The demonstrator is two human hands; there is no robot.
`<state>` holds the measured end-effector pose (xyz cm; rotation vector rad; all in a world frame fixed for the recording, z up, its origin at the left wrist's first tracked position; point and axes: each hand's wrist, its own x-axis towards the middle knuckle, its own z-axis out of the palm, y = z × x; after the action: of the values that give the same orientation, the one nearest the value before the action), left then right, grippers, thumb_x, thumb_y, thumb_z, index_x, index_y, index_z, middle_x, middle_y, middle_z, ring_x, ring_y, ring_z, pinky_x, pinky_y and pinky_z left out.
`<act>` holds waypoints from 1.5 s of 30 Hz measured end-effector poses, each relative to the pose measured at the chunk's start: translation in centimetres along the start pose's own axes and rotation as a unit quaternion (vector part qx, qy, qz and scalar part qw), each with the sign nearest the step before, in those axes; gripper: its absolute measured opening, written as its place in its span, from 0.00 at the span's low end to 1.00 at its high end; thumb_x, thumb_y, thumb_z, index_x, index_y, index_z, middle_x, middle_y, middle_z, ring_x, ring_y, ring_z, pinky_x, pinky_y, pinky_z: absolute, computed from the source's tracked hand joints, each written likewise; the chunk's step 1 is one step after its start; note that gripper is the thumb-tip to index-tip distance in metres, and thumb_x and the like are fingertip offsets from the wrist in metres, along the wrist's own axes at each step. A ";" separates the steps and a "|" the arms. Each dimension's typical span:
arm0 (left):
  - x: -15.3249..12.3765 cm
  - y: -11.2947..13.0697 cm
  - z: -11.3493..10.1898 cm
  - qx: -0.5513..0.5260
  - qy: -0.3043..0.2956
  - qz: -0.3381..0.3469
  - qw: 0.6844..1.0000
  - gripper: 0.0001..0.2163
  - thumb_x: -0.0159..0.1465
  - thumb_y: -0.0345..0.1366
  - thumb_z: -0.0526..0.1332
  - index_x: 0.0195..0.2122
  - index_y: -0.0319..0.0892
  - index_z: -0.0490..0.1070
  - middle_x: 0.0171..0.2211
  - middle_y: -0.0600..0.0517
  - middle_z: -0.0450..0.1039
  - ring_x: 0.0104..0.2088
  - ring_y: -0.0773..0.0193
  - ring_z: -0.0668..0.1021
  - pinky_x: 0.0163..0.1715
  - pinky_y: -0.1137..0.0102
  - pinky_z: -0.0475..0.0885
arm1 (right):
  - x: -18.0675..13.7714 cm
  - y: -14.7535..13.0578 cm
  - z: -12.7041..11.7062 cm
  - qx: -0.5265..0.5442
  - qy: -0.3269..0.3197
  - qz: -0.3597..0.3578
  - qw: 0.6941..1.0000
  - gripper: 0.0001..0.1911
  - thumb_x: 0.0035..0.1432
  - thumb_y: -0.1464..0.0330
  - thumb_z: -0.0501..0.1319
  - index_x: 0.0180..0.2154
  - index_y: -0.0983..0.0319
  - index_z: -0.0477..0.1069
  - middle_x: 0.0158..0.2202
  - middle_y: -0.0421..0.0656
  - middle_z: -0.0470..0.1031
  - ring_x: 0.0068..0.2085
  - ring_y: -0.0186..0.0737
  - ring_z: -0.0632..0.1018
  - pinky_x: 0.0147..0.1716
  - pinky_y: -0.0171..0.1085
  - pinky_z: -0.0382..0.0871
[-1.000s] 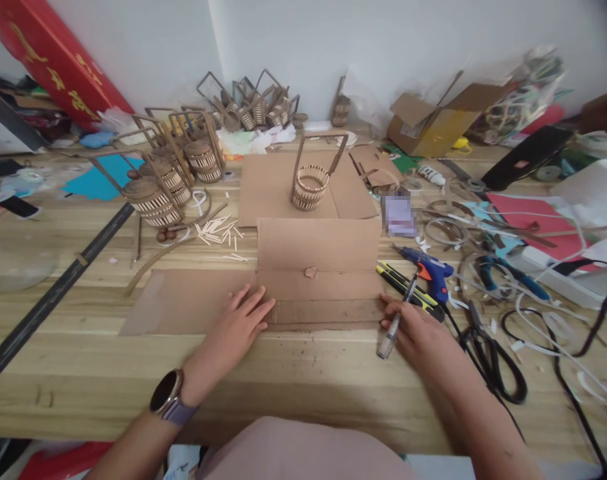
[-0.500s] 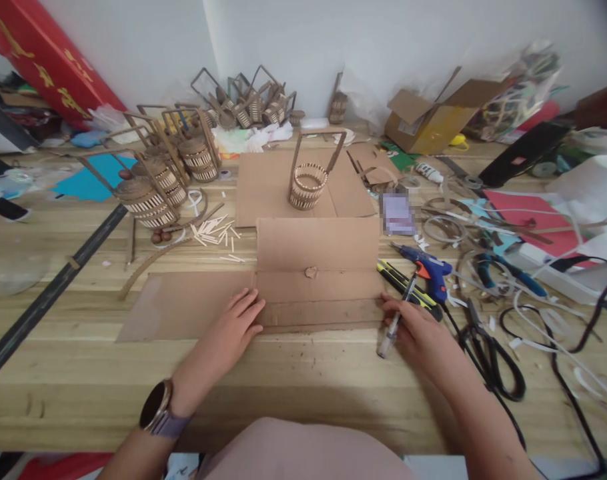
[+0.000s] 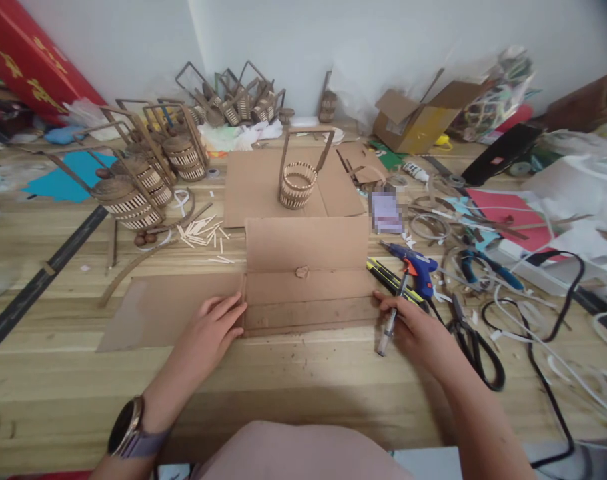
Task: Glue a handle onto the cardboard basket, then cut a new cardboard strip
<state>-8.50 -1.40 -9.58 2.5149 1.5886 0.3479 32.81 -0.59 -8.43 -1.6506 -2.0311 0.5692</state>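
Observation:
A scored piece of brown cardboard (image 3: 308,247) lies in front of me, a side flap (image 3: 153,310) stretching out to the left. My left hand (image 3: 208,330) rests over that flap, fingers extended and fingertips at the fold beside the middle panel. At the panel's right edge, my right hand (image 3: 416,327) holds a clear-barrelled pen (image 3: 386,335) pinched in its fingers, tilted across the hand. Just beyond that hand are a yellow-and-black utility knife (image 3: 391,279) and a blue glue gun (image 3: 417,267). A small slatted basket with a tall handle (image 3: 297,190) stands behind the cardboard.
Another cardboard sheet (image 3: 248,180) lies under the basket. Several lidded baskets (image 3: 128,200) stand at left near loose wooden sticks (image 3: 201,230). Black scissors (image 3: 476,350), blue-handled pliers (image 3: 491,270) and tangled strips crowd the right. An open carton (image 3: 428,120) stands at the back.
The view has shifted, so the scene sits further left. My left hand has drawn slightly left, to the fold. My right hand still holds the pen at the cardboard's right edge.

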 end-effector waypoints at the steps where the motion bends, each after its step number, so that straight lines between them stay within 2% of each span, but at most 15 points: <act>1: -0.2 -0.1 0.0 0.000 0.002 -0.005 1.000 0.16 0.70 0.37 0.56 0.56 0.43 0.74 0.60 0.44 0.71 0.53 0.50 0.73 0.53 0.52 0.73 | 0.0 0.0 0.0 -0.001 0.001 -0.002 1.000 0.09 0.58 0.71 0.53 0.38 0.54 0.68 0.53 0.49 0.79 0.54 0.48 0.79 0.49 0.50 0.76; 8: -0.9 -0.6 -0.2 -0.012 0.011 -0.015 1.000 0.16 0.71 0.37 0.54 0.57 0.42 0.73 0.58 0.43 0.72 0.55 0.50 0.74 0.54 0.52 0.73 | 0.1 1.0 0.2 -0.008 -0.005 -0.013 1.000 0.09 0.56 0.70 0.54 0.39 0.55 0.69 0.53 0.49 0.79 0.53 0.49 0.79 0.48 0.49 0.76; 14: -0.4 0.5 -0.8 -0.016 -0.006 -0.033 0.999 0.16 0.70 0.31 0.56 0.57 0.40 0.73 0.58 0.41 0.72 0.55 0.51 0.74 0.55 0.52 0.72 | -0.2 3.2 1.0 -0.020 -0.001 -0.015 1.000 0.09 0.58 0.65 0.54 0.40 0.55 0.69 0.54 0.49 0.78 0.54 0.54 0.79 0.49 0.54 0.75; 19: -0.3 1.0 -1.2 -0.019 -0.007 -0.042 0.999 0.16 0.70 0.30 0.56 0.57 0.42 0.72 0.58 0.42 0.72 0.55 0.53 0.73 0.55 0.53 0.71 | -0.5 4.5 1.8 -0.036 0.009 -0.015 0.999 0.09 0.57 0.64 0.54 0.41 0.52 0.69 0.55 0.44 0.78 0.52 0.53 0.80 0.47 0.52 0.77; 24: -0.3 1.1 -1.2 -0.019 -0.016 -0.043 0.999 0.16 0.70 0.30 0.55 0.57 0.40 0.72 0.59 0.42 0.71 0.56 0.52 0.73 0.56 0.53 0.71 | -0.1 3.5 1.5 -0.040 0.021 -0.020 0.999 0.10 0.56 0.66 0.54 0.40 0.53 0.68 0.53 0.44 0.79 0.51 0.52 0.80 0.47 0.52 0.78; 31: 0.0 1.5 -0.7 0.004 0.001 -0.042 0.999 0.15 0.71 0.33 0.54 0.56 0.40 0.73 0.56 0.40 0.71 0.53 0.49 0.73 0.53 0.51 0.72 | 0.5 1.3 0.2 -0.035 -0.003 -0.025 0.999 0.10 0.54 0.68 0.54 0.38 0.55 0.69 0.51 0.48 0.80 0.50 0.51 0.81 0.45 0.48 0.78; 40: 0.1 1.3 -0.2 0.053 0.001 -0.031 0.998 0.14 0.70 0.32 0.55 0.54 0.40 0.73 0.55 0.41 0.71 0.51 0.49 0.73 0.51 0.54 0.74 | 0.3 1.0 0.6 -0.036 0.017 -0.025 0.999 0.10 0.57 0.71 0.51 0.38 0.56 0.68 0.50 0.48 0.80 0.49 0.48 0.81 0.47 0.48 0.76; 45: 0.2 1.4 -0.3 0.055 -0.009 -0.037 0.998 0.15 0.69 0.31 0.56 0.55 0.40 0.73 0.55 0.41 0.71 0.51 0.48 0.73 0.51 0.54 0.74 | 0.0 1.3 0.3 -0.024 0.002 -0.027 0.999 0.09 0.57 0.70 0.54 0.39 0.56 0.69 0.52 0.48 0.79 0.52 0.48 0.80 0.49 0.47 0.76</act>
<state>-7.32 -1.82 -8.96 2.5211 1.7351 0.2334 33.63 -0.31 -9.47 -1.6165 -2.0952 0.5006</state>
